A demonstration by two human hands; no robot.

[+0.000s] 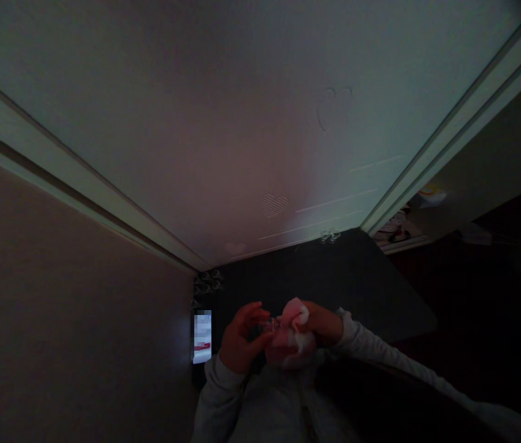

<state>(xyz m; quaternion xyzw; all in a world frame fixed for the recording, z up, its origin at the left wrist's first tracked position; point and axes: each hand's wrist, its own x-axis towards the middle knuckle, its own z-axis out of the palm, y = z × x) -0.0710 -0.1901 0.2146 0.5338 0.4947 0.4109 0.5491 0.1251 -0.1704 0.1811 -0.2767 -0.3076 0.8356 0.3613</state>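
At bottom centre, the left hand pinches a small clear cup between fingers; the right hand clutches pink-and-white cloth against it, apparently mid-wipe. Clear glassware, left of centre: done or waiting, unclear.

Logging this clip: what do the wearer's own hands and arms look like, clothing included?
The left hand and right hand are bare, without gloves. Both arms wear long, pale greyish sleeves; the left sleeve and the wrinkled right sleeve reach the wrists. It's too dim to make out finer markings.
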